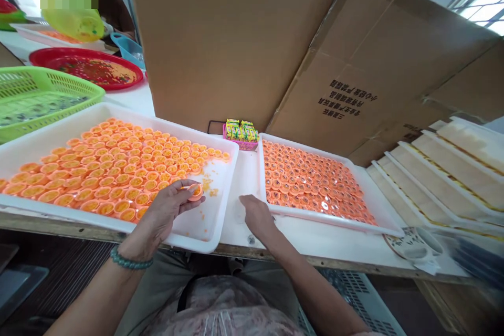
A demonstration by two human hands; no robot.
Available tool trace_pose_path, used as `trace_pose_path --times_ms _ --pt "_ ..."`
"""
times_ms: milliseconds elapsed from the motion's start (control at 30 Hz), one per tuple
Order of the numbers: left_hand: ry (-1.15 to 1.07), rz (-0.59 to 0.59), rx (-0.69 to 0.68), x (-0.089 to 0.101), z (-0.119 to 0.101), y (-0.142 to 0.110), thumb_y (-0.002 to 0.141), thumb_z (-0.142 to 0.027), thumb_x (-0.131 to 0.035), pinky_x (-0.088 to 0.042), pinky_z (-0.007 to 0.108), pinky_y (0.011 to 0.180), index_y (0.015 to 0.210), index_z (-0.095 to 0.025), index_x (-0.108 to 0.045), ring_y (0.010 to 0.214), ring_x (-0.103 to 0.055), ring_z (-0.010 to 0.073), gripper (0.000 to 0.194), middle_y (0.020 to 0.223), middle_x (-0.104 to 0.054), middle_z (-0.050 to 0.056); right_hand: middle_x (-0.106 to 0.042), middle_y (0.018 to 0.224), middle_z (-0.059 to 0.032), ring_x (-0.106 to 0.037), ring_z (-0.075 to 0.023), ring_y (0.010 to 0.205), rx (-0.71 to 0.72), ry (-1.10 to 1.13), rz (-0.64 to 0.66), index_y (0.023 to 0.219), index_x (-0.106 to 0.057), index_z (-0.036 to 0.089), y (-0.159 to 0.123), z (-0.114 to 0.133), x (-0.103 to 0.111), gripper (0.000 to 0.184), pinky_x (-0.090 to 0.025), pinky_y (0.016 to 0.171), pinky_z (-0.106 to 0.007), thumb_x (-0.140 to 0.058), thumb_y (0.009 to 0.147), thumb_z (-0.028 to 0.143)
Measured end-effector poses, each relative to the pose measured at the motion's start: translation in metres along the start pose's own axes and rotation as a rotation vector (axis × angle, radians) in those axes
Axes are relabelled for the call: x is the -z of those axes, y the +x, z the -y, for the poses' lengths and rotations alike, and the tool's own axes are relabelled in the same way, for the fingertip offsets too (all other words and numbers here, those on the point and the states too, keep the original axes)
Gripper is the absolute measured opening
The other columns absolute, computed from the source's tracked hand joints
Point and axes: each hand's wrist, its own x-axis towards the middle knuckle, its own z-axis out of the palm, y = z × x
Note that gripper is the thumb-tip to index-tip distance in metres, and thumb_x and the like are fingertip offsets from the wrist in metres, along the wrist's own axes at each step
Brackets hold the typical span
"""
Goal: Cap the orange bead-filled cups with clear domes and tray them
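Between the thumb and fingers of my left hand (171, 205) is a small orange plastic cup (195, 192), tilted over the right part of a white tray (214, 220). Rows of similar orange cups (118, 168) with yellow-orange contents fill most of that tray. My right hand (258, 215) is closed low over the white table between two trays, thumb and index finger together. Whatever it pinches, if anything, is too small or hidden to name. Close to its right, the second white tray (331, 219) carries packed orange pieces (311, 181) with dark, shiny centres.
A pink basket (246, 145) of small yellow-green packets stands behind, against tall cardboard (244, 37). Stacked white trays (433, 178) and a tape roll (409, 244) are at right. Left are a green basket (79, 100), a red tray (136, 80) and another person (118, 10).
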Motion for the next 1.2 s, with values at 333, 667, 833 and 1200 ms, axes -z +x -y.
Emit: trace_pose_path --times_ms 333,667,833,1200 --pt "-0.015 -0.023 -0.022 0.002 0.003 0.002 0.063 -0.029 -0.077 -0.053 0.023 0.074 0.091 -0.015 -0.069 0.078 -0.064 0.0155 0.032 0.093 -0.068 0.006 -0.061 0.100 -0.0168 -0.059 -0.0222 0.086 -0.112 -0.045 0.026 0.121 -0.050 0.006 -0.016 0.012 0.009 0.045 -0.048 0.073 -0.031 -0.040 0.078 -0.002" --pt "-0.002 -0.008 -0.027 0.001 0.003 0.001 0.061 -0.031 -0.079 -0.053 0.026 0.078 0.089 -0.014 -0.069 0.078 -0.065 0.0172 0.034 0.084 -0.070 0.006 -0.059 0.086 -0.0151 -0.053 -0.0244 0.084 -0.107 -0.158 0.037 0.091 -0.060 0.009 0.001 0.018 -0.027 0.018 -0.045 0.070 -0.035 -0.046 0.081 0.002" --pt "-0.004 -0.009 -0.030 0.000 0.002 -0.001 0.060 -0.032 -0.079 -0.052 0.027 0.077 0.088 -0.014 -0.069 0.078 -0.065 0.0179 0.035 0.083 -0.070 0.007 -0.057 0.094 -0.0121 -0.049 -0.0235 0.092 -0.038 -0.113 0.001 0.091 -0.057 0.014 -0.004 0.014 -0.024 0.016 -0.043 0.077 -0.034 -0.048 0.082 0.005" --pt "-0.011 -0.010 -0.028 -0.001 0.002 0.001 0.061 -0.032 -0.079 -0.052 0.026 0.079 0.088 -0.014 -0.069 0.080 -0.064 0.0171 0.034 0.084 -0.069 0.006 -0.056 0.094 -0.0096 -0.049 -0.0213 0.090 0.031 0.062 -0.043 0.103 -0.055 0.013 -0.003 0.015 -0.030 0.026 -0.042 0.082 -0.032 -0.044 0.081 0.004"
